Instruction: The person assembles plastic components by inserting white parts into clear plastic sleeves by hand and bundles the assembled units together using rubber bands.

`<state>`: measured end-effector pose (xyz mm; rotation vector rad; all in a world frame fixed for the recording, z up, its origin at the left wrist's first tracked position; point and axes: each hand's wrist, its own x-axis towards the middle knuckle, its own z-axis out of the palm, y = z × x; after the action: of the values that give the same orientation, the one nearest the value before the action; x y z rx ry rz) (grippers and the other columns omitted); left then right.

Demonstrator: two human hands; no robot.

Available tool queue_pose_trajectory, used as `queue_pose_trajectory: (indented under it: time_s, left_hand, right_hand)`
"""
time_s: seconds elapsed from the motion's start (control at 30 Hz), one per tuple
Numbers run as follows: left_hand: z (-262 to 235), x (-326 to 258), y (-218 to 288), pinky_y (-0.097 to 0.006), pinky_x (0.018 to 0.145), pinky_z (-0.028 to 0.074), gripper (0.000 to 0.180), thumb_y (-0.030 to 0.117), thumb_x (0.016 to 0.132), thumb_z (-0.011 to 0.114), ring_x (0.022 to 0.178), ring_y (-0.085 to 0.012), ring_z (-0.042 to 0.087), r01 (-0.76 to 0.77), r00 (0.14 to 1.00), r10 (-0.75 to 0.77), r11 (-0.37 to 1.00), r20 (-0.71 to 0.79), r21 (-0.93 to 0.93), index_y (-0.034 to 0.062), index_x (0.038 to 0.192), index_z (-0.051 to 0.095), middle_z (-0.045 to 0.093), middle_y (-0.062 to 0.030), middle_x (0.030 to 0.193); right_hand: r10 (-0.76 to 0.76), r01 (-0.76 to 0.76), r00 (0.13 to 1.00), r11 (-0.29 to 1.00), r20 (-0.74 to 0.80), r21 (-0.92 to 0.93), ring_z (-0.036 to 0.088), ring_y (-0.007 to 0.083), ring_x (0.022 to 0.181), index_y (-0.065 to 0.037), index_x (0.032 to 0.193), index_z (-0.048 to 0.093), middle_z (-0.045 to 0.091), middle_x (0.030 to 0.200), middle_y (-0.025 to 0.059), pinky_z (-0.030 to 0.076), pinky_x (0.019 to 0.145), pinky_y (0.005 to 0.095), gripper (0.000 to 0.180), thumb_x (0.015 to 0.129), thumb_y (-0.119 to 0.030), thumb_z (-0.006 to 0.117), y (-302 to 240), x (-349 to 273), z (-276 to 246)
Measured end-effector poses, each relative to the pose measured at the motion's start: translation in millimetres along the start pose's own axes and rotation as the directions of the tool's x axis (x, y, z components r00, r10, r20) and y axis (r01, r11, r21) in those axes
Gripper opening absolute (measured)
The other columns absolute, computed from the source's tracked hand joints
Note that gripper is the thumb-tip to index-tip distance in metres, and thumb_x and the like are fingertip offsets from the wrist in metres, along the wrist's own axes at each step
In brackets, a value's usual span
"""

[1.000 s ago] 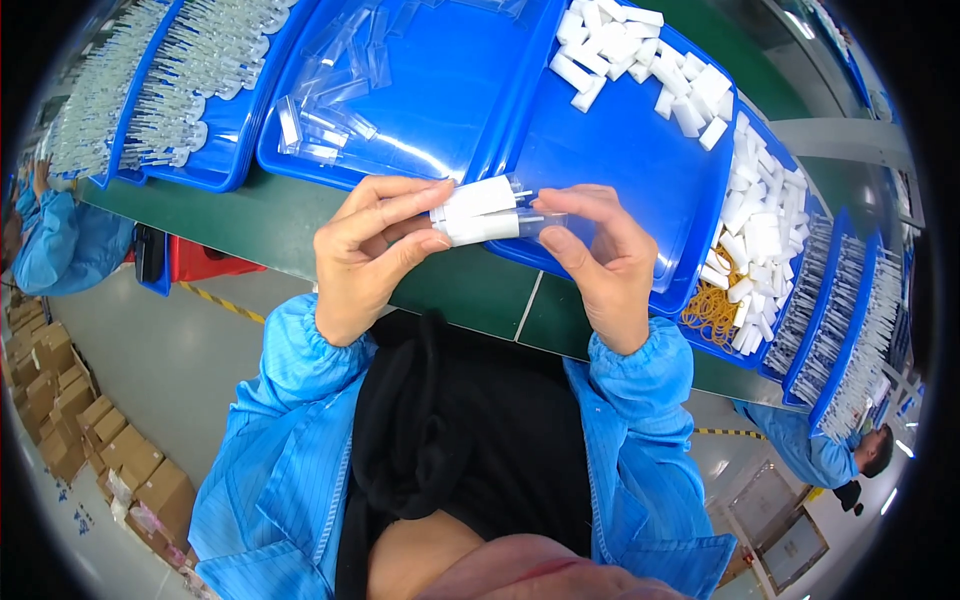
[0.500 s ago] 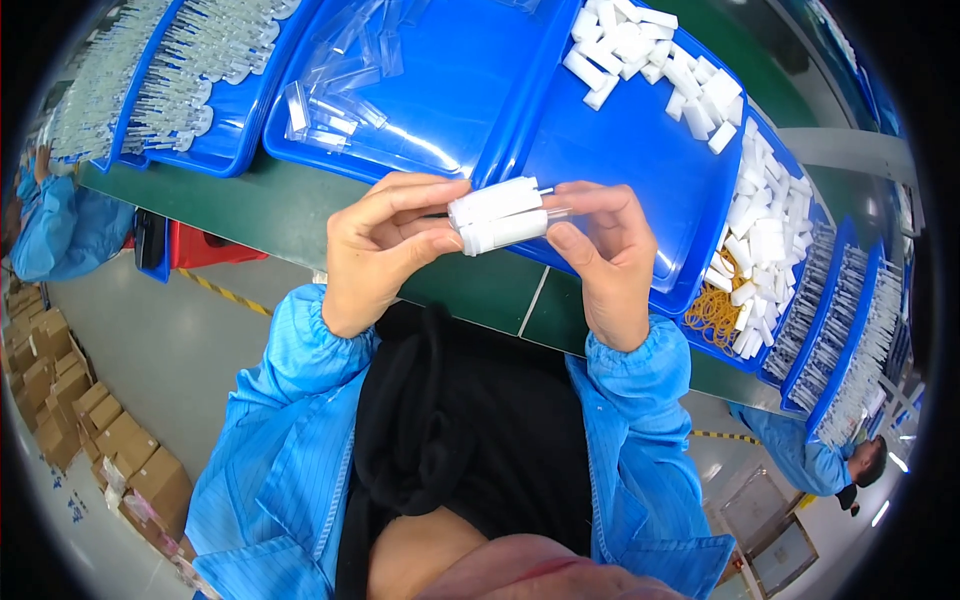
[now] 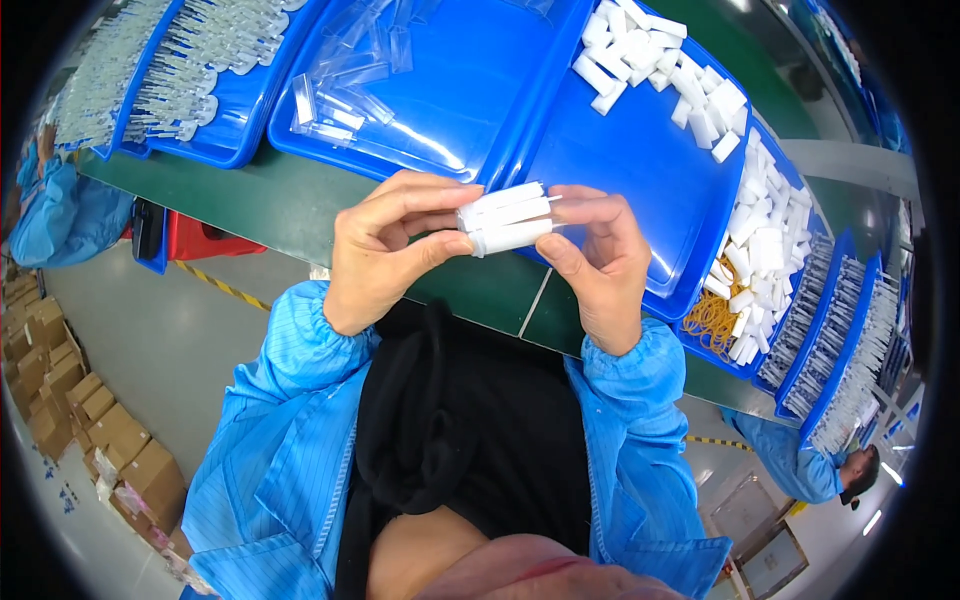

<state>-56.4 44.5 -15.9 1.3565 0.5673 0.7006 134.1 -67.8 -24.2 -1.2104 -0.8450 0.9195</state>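
Note:
Just past the table's near edge, a small white block-like piece (image 3: 510, 216) with lengthwise grooves is held up between my two hands, partly wrapped in clear plastic. My left hand (image 3: 388, 248) pinches its left end between thumb and fingers. At the other end, the thumb and forefinger of my right hand (image 3: 600, 258) close on it, by a thin tip that sticks out. A blue tray (image 3: 440, 118) beyond holds clear plastic sleeves (image 3: 335, 105). In the blue tray to its right (image 3: 600, 170) lies a pile of white blocks (image 3: 645, 50).
More white blocks (image 3: 768, 240) and yellow rubber bands (image 3: 710, 322) fill a tray at the right. Racks of thin clear parts (image 3: 215, 60) stand far left, with similar ones (image 3: 850, 350) far right. Cardboard boxes (image 3: 125, 440) line the floor. Two people in blue work at the sides.
The white piece has turned slightly in my fingers, showing more grooves, and shifted a little right. My right fingers have come closer in on its end.

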Motion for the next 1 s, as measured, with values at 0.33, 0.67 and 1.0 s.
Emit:
queue_pose_trajectory:
  time_s: [0.33, 0.67, 1.0]
  left_hand:
    - [-9, 5, -1, -0.031, 0.087, 0.058, 0.038, -0.003, 0.080, 0.074, 0.114, -0.0222, 0.059, -0.084, 0.996, 0.083, 0.984, 0.014, 0.154, 0.0027, 0.116, 0.064, 0.053, -0.0114, 0.123]
    - [-14, 0, 5, -0.032, 0.088, 0.058, 0.041, -0.005, 0.078, 0.075, 0.114, -0.0235, 0.059, -0.153, 0.975, 0.190, 0.951, -0.116, 0.268, 0.0036, 0.117, 0.064, 0.054, -0.0109, 0.123]
    - [-43, -5, -3, -0.032, 0.087, 0.057, 0.041, -0.006, 0.079, 0.074, 0.112, -0.0224, 0.060, -0.156, 0.906, 0.275, 0.923, -0.321, 0.351, 0.0011, 0.118, 0.063, 0.054, -0.0116, 0.123]
  right_hand:
    - [-0.009, 0.119, 0.958, 0.921, 0.286, -0.370, 0.058, 0.0241, 0.110, -0.006, 0.103, 0.067, 0.068, 0.110, 0.0086, 0.044, 0.096, 0.0344, 0.025, 0.080, -0.006, 0.077, -27, 33, -4]
    - [-0.365, 0.462, 0.812, -0.074, 0.455, -0.884, 0.060, 0.0288, 0.101, -0.008, 0.117, 0.065, 0.069, 0.108, 0.0104, 0.046, 0.088, 0.0406, 0.028, 0.090, -0.012, 0.063, 4, 209, -16]
    - [-0.253, 0.560, 0.809, 0.054, 0.531, -0.827, 0.061, 0.0279, 0.098, -0.012, 0.114, 0.068, 0.069, 0.102, 0.0081, 0.045, 0.084, 0.0418, 0.028, 0.087, -0.009, 0.063, -10, 167, 17]
